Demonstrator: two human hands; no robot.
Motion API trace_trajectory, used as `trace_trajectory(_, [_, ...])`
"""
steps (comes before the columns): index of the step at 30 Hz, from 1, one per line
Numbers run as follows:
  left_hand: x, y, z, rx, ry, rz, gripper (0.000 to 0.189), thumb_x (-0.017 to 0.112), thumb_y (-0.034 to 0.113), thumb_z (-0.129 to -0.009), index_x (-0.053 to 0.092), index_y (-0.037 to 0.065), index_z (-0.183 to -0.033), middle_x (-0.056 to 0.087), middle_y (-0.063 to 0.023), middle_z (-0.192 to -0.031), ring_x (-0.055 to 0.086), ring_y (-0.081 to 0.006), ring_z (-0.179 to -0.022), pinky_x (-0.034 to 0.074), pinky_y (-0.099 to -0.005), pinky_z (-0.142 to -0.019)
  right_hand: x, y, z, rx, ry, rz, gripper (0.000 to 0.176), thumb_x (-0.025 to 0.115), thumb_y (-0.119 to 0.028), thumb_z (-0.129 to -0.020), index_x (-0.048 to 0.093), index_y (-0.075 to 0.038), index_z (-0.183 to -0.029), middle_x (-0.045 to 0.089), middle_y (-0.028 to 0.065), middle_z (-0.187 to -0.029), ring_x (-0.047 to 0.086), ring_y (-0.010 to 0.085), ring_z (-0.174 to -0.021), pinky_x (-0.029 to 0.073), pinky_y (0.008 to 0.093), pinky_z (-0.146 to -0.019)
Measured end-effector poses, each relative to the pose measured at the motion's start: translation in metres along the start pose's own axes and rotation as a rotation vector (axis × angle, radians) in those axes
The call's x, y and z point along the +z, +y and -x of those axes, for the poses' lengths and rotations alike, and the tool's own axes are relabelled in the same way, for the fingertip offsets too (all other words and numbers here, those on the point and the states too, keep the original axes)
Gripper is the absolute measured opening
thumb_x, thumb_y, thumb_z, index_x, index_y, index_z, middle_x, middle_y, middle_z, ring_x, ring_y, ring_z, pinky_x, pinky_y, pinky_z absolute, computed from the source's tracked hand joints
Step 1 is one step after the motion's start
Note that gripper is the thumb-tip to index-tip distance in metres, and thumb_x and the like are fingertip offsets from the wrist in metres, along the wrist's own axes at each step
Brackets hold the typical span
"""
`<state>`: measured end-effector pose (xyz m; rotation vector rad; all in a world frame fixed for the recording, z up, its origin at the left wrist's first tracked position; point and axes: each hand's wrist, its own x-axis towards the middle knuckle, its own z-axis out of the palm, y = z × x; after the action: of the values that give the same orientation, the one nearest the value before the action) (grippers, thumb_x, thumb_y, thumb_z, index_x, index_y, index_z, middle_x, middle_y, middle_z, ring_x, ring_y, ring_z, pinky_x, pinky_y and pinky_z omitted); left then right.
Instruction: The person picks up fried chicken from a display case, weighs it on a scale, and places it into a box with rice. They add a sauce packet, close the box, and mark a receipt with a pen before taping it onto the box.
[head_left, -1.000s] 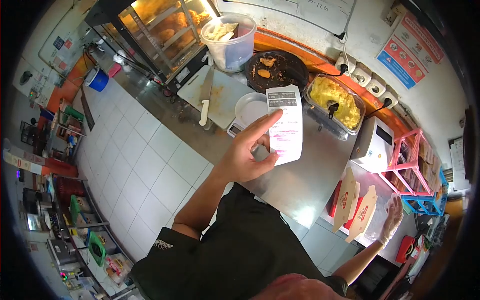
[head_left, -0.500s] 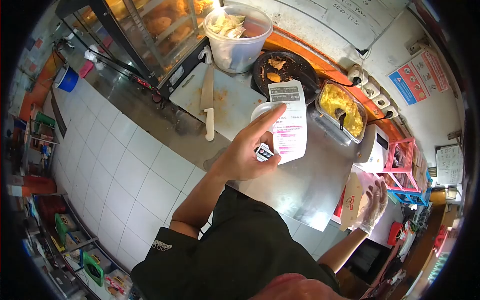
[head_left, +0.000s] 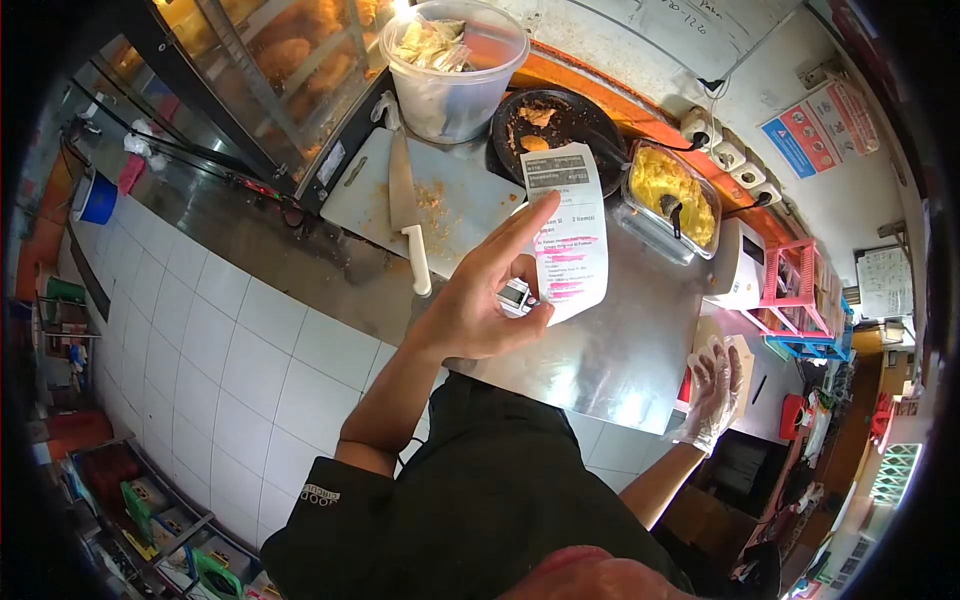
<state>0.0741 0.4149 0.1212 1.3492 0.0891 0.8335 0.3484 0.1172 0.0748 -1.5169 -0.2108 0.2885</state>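
My left hand [head_left: 490,295], bare, holds a curled white printed receipt [head_left: 570,240] with pink-marked lines, raised over the steel counter. A small black-and-white item [head_left: 514,297] shows between its thumb and fingers, too small to identify. In a clear plastic glove, my right hand [head_left: 712,390] is raised at the right with fingers apart, in front of a brown cardboard box [head_left: 745,375]; whether they touch is unclear. Left of the receipt, a knife [head_left: 404,195] with a white handle rests across a white cutting board [head_left: 470,210] strewn with crumbs.
Behind the board are a clear bucket [head_left: 455,100] and a dark round dish [head_left: 555,118] with food scraps. A tub of yellow food [head_left: 670,195] holds a black-handled utensil. Farther right are a white device [head_left: 735,265] and a pink rack [head_left: 795,290]. A glass food cabinet [head_left: 275,80] stands back left.
My right hand has shifted left and its fingers now cover part of the box; the box's red print is no longer visible. My left hand still holds the receipt. The view has shifted slightly.
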Motion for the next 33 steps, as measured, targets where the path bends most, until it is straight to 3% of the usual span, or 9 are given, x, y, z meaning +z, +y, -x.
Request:
trace_trajectory(2, [-0.002,0.000,-0.002,0.048,-0.020,-0.019,0.092,0.061,-0.013,-0.066,0.020,0.003,-0.147,0.028,-0.0166,-0.148,0.059,-0.0115,-0.083,0.049,-0.0257,-0.077,0.005,-0.002,0.004,-0.002,-0.006,-0.004,0.047,0.059,-0.019,-0.092,0.046,-0.002,-0.133,0.058,0.0176,-0.122,0.061,0.0223,-0.093,0.051,0.0314,-0.080])
trace_trajectory(17, [-0.005,-0.001,-0.008,0.047,-0.016,0.005,0.091,0.060,-0.012,-0.064,0.022,0.002,-0.147,0.029,-0.0173,-0.148,0.059,-0.0118,-0.080,0.049,-0.0259,-0.075,0.024,-0.010,0.001,-0.034,-0.041,0.030,0.046,0.059,-0.018,-0.091,0.047,0.002,-0.130,0.059,0.0203,-0.117,0.062,0.0240,-0.090,0.052,0.0328,-0.078])
trace_trajectory(19, [-0.002,-0.004,-0.011,0.054,-0.032,-0.030,0.091,0.060,-0.012,-0.064,0.023,0.002,-0.147,0.029,-0.0173,-0.148,0.060,-0.0123,-0.078,0.049,-0.0258,-0.075,0.022,-0.011,0.003,-0.006,-0.020,0.013,0.047,0.059,-0.018,-0.091,0.045,0.002,-0.131,0.057,0.0185,-0.120,0.062,0.0205,-0.091,0.052,0.0258,-0.075])
trace_trajectory(21, [0.001,-0.007,-0.014,0.055,-0.057,-0.062,0.091,0.059,-0.012,-0.063,0.024,0.002,-0.146,0.029,-0.0173,-0.148,0.060,-0.0128,-0.076,0.049,-0.0257,-0.074,0.019,-0.011,0.007,-0.002,-0.003,0.013,0.047,0.060,-0.018,-0.091,0.045,0.002,-0.131,0.057,0.0184,-0.120,0.062,0.0202,-0.090,0.052,0.0263,-0.076])
trace_trajectory(27, [0.026,-0.012,-0.022,0.037,-0.148,-0.122,0.093,0.060,-0.010,-0.061,0.025,0.003,-0.146,0.033,-0.0194,-0.146,0.061,-0.0141,-0.072,0.050,-0.0272,-0.075,-0.008,-0.005,0.019,0.022,0.028,0.000,0.049,0.062,-0.019,-0.089,0.047,0.002,-0.130,0.059,0.0175,-0.117,0.062,0.0196,-0.090,0.052,0.0275,-0.077])
trace_trajectory(33, [0.075,-0.006,-0.017,0.110,-0.240,-0.195,0.092,0.059,-0.010,-0.062,0.025,0.003,-0.146,0.032,-0.0199,-0.146,0.063,-0.0143,-0.078,0.050,-0.0281,-0.077,-0.046,-0.004,0.034,0.014,0.095,-0.041,0.050,0.064,-0.018,-0.088,0.047,0.002,-0.130,0.059,0.0188,-0.116,0.064,0.0208,-0.091,0.053,0.0283,-0.075])
